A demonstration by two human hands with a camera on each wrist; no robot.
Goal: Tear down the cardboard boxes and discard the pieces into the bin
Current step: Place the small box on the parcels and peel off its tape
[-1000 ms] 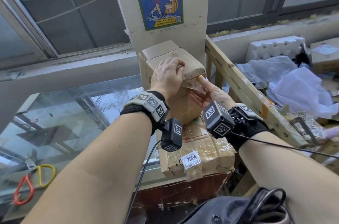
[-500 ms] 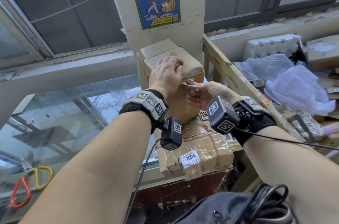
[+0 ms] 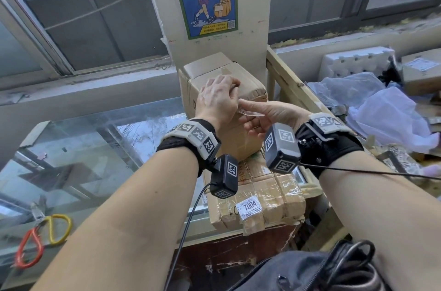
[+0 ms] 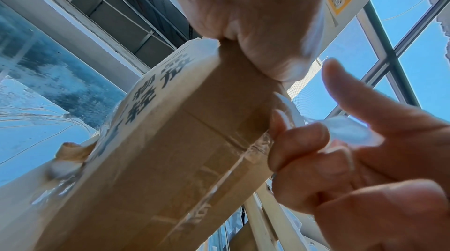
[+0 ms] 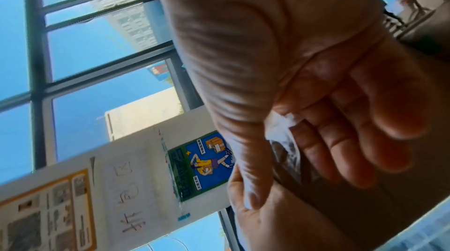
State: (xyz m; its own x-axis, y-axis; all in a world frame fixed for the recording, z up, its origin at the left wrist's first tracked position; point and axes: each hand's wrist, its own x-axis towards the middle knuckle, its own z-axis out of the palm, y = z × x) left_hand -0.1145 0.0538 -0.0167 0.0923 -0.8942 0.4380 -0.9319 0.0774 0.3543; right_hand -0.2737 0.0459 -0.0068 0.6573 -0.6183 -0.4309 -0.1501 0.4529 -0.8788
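A tall brown cardboard box (image 3: 214,69) stands on a flat taped box (image 3: 262,197) against the pillar. My left hand (image 3: 224,95) lies over the tall box's top front edge, with its fingers curled onto the edge. In the left wrist view that hand (image 4: 246,24) grips the box (image 4: 170,149) from above. My right hand (image 3: 248,113) is just right of the left hand and pinches a strip of clear tape (image 3: 253,113) that leads off the box front. The tape (image 4: 345,130) shows between thumb and fingers, and again as a crumpled strip (image 5: 280,126) in the right wrist view.
A wooden-framed bin (image 3: 293,85) on the right holds plastic bags (image 3: 381,109), foam and cardboard. Scissors with red and yellow handles (image 3: 40,238) lie on the glass table (image 3: 83,147) at the left. A black bag (image 3: 310,269) sits below my arms.
My right hand has risen from the box's front face to beside my left hand, drawing the clear tape off with it. My left hand has stayed on the box top.
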